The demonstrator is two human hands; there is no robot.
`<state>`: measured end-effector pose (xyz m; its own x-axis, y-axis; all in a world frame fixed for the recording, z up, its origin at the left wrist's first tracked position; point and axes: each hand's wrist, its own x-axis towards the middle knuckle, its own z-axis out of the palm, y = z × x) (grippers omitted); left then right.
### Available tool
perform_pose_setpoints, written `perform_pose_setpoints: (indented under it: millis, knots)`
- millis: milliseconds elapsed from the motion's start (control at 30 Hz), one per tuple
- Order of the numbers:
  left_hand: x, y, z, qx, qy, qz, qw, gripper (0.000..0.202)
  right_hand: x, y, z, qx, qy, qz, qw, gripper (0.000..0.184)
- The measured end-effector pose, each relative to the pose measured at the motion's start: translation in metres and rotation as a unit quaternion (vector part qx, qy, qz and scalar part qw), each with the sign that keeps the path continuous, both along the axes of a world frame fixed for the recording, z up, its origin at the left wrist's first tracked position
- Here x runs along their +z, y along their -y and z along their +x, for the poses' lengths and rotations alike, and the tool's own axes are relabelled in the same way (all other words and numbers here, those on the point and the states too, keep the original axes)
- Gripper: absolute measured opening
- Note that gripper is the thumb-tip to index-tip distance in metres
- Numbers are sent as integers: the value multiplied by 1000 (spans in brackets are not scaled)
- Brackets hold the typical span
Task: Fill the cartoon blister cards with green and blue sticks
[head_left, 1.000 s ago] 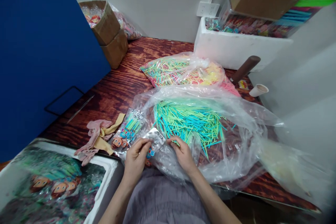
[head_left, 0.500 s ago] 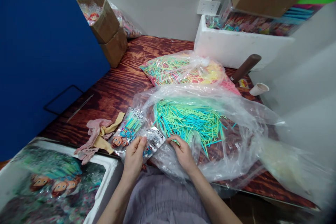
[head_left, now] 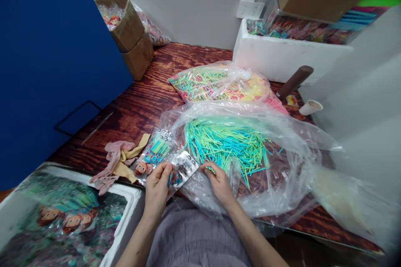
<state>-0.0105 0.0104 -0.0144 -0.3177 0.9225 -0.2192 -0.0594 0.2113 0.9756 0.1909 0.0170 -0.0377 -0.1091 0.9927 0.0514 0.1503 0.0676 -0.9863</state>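
Note:
Between thumb and fingers, my left hand (head_left: 158, 185) pinches the edge of a small printed plastic packet (head_left: 184, 171), silvery with a row of round marks near one end. My right hand (head_left: 218, 181) is closed around a few short green sticks (head_left: 209, 170), whose ends show at the fingertips, just right of the packet. Beyond it lies an open clear bag (head_left: 297, 150) with a heap of green and blue sticks (head_left: 228, 142). Left of the held packet, more packets with cartoon faces and green sticks (head_left: 153, 154) overlap on the table.
Pink and yellow gloves (head_left: 120, 160) lie at the table edge. A foam box (head_left: 133, 194) of packets stands at lower left. Behind are a bag of multicoloured sticks (head_left: 206, 83), a brown cylinder (head_left: 294, 82), a paper cup (head_left: 310, 107), a white foam box (head_left: 282, 54) and a carton (head_left: 138, 56).
My left hand has shifted slightly left, along with the packet's near end. The right hand stays almost where it was, still closed on the sticks.

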Motion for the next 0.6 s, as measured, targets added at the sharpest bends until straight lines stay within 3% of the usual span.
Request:
perform_pose_setpoints:
  millis: [133, 233, 333, 400, 500, 600]
  knots:
    - [3, -2, 0, -19, -30, 14, 999, 33, -1, 1, 0, -11, -25, -29, 999, 16]
    - [9, -3, 4, -56, -49, 43, 996, 28, 10, -7, 3, -47, -124, -82, 988, 12]
    - [15, -4, 10, -120, -76, 83, 986, 20, 42, -24, 6, -74, -303, -118, 943, 12]
    - [18, -3, 14, -156, -84, 111, 978, 18, 71, -36, 6, -59, -386, -117, 913, 13]
    - [20, -2, 18, -185, -98, 146, 967, 17, 108, -47, 0, -33, -448, -117, 886, 14]
    - [20, -1, 20, -206, -105, 158, 960, 18, 121, -49, -10, -14, -465, -140, 874, 16]
